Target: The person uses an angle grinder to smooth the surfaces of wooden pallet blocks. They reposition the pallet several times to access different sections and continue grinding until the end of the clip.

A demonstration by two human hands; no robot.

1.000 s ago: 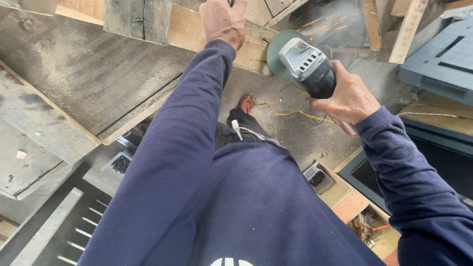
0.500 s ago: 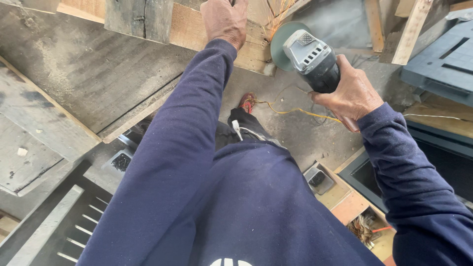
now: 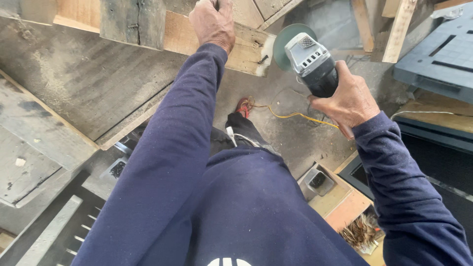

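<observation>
**Grinder poised at the plank's end**

At eleven o'clock, the left hand (image 3: 213, 22) presses down on a pale wooden plank (image 3: 207, 47), fingers curled over its far edge, arm stretched straight. At one o'clock, the right hand (image 3: 347, 98) is wrapped tight around a grey angle grinder (image 3: 310, 59), wrist bent, disc beside the plank's cut end. Best kept firmly braced, with the yellow cord (image 3: 295, 116) lying clear.

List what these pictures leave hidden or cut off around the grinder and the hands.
Head view only:
- Left hand: fingertips cut by the top edge.
- Angle grinder: rear handle covered by the right hand.
- Grinding disc: its contact with the wooden beam is hidden behind the grinder's head.
</observation>
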